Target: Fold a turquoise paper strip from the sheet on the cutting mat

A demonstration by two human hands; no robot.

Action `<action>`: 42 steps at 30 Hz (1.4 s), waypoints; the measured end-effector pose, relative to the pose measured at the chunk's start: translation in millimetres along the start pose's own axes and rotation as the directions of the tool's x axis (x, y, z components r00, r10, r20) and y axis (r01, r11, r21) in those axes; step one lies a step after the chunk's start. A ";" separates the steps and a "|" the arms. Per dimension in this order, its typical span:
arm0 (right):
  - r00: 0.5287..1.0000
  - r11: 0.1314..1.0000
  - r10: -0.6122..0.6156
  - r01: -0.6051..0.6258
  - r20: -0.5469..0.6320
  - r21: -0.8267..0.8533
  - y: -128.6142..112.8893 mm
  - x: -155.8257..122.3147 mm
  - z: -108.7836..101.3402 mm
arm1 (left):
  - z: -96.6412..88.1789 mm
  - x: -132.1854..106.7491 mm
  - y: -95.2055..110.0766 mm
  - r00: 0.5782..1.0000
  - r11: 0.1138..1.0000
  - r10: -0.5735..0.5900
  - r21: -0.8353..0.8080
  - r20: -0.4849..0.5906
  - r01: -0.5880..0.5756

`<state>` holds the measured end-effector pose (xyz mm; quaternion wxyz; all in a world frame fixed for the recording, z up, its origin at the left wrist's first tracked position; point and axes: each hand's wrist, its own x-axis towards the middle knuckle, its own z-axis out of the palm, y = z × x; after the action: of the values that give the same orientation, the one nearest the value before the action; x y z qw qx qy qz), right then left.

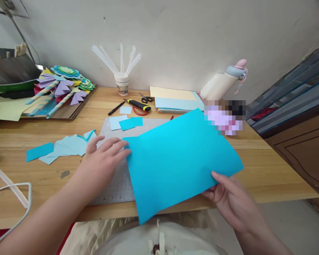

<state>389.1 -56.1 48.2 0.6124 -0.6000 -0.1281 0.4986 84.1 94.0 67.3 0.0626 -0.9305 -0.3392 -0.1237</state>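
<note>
One large blue sheet (175,159) tilts above the cutting mat (111,191) on the desk (271,177). The right hand (230,200) is clamped on its edge at four o'clock; the left hand (102,163) meets its edge at nine o'clock, but whether it grips I cannot tell.

We list one bright blue sheet (175,159), its near edge pinched in our right hand (227,198), our left hand (106,156) at its left edge; one grey mat (114,191), partly beneath; one paper cup (121,86) (white strips (121,60) fanning upward), black scissors (147,99), yellow-and-black tool (137,105)
</note>
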 end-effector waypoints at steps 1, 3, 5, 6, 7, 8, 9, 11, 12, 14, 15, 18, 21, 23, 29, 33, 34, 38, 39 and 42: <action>0.999 0.999 0.029 -0.029 -0.015 0.023 7.2 -8.7 1.1 | 3.0 5.6 -4.4 0.999 0.999 -0.039 -0.025 0.023 0.040; 0.997 0.997 0.056 -0.053 -0.057 0.064 21.8 -23.6 5.1 | 5.8 15.2 -2.1 0.992 0.991 -0.097 -0.086 0.080 0.104; 0.994 0.994 0.064 -0.056 -0.086 0.099 35.6 -35.0 9.8 | 8.4 22.0 11.9 0.977 0.984 -0.104 -0.123 0.187 0.128; 0.994 0.991 0.070 -0.060 -0.083 0.116 41.4 -39.3 11.2 | 10.8 24.4 20.6 0.965 0.983 -0.103 -0.123 0.241 0.136; 0.995 0.989 0.079 -0.070 -0.067 0.130 45.8 -42.5 11.4 | 14.2 26.1 28.8 0.948 0.984 -0.108 -0.104 0.299 0.145; 0.995 0.987 0.088 -0.081 -0.045 0.139 48.4 -44.3 9.7 | 18.4 27.2 35.6 0.942 0.984 -0.120 -0.091 0.313 0.155; 0.995 0.986 0.092 -0.088 -0.023 0.138 48.7 -44.4 5.9 | 22.9 27.6 40.2 0.939 0.984 -0.127 -0.080 0.321 0.160; 0.998 0.995 0.058 -0.057 -0.008 0.086 40.9 -37.6 -8.6 | 30.7 27.1 42.7 0.939 0.985 -0.131 -0.068 0.318 0.161; 1.000 0.999 0.016 -0.016 -0.014 0.033 32.8 -30.2 -18.2 | 33.3 26.5 41.0 0.940 0.986 -0.126 -0.067 0.316 0.155; 0.998 0.988 -0.058 0.062 0.030 -0.140 10.0 -7.8 -38.0 | 35.5 26.5 34.8 0.945 0.988 -0.108 -0.068 0.310 0.135; 0.998 0.985 -0.044 0.052 0.051 -0.166 -3.1 6.3 -45.9 | 35.6 27.6 31.2 0.947 0.990 -0.099 -0.069 0.307 0.125; 0.991 0.977 0.030 -0.002 0.128 -0.211 -39.4 51.3 -53.1 | 36.7 37.5 22.7 0.954 0.991 -0.095 -0.062 0.285 0.117; 0.973 0.958 0.066 0.000 0.223 -0.286 -58.3 88.5 -36.4 | 43.0 51.9 18.5 0.961 0.990 -0.119 -0.041 0.249 0.134; 0.976 0.902 0.012 0.084 0.218 -0.425 -60.0 106.4 -20.5 | 48.9 58.8 17.3 0.966 0.989 -0.135 -0.030 0.222 0.146; 0.969 0.774 -0.150 0.238 0.196 -0.587 -48.5 139.6 3.6 | 56.6 60.9 15.8 0.973 0.985 -0.164 -0.023 0.161 0.170; 0.958 0.740 -0.202 0.285 0.203 -0.609 -46.7 147.3 4.8 | 55.2 63.6 14.6 0.974 0.983 -0.176 -0.020 0.141 0.181; 0.956 0.732 -0.209 0.293 0.207 -0.615 -46.7 147.4 5.1 | 54.9 64.9 14.5 0.974 0.983 -0.177 -0.019 0.139 0.181; 0.948 0.689 -0.240 0.318 0.210 -0.651 -46.3 146.3 5.5 | 54.4 68.3 15.2 0.973 0.983 -0.176 -0.017 0.149 0.180; 0.946 0.672 -0.252 0.324 0.205 -0.666 -46.1 146.7 5.1 | 54.6 68.2 15.5 0.973 0.984 -0.175 -0.017 0.153 0.180; 0.937 0.596 -0.295 0.331 0.184 -0.732 -45.4 149.9 2.9 | 56.2 66.1 16.3 0.971 0.984 -0.173 -0.015 0.163 0.178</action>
<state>478.1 70.1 21.9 0.3832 -0.7560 -0.4393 0.2978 154.1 133.5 30.8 0.0103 -0.9046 -0.4222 -0.0581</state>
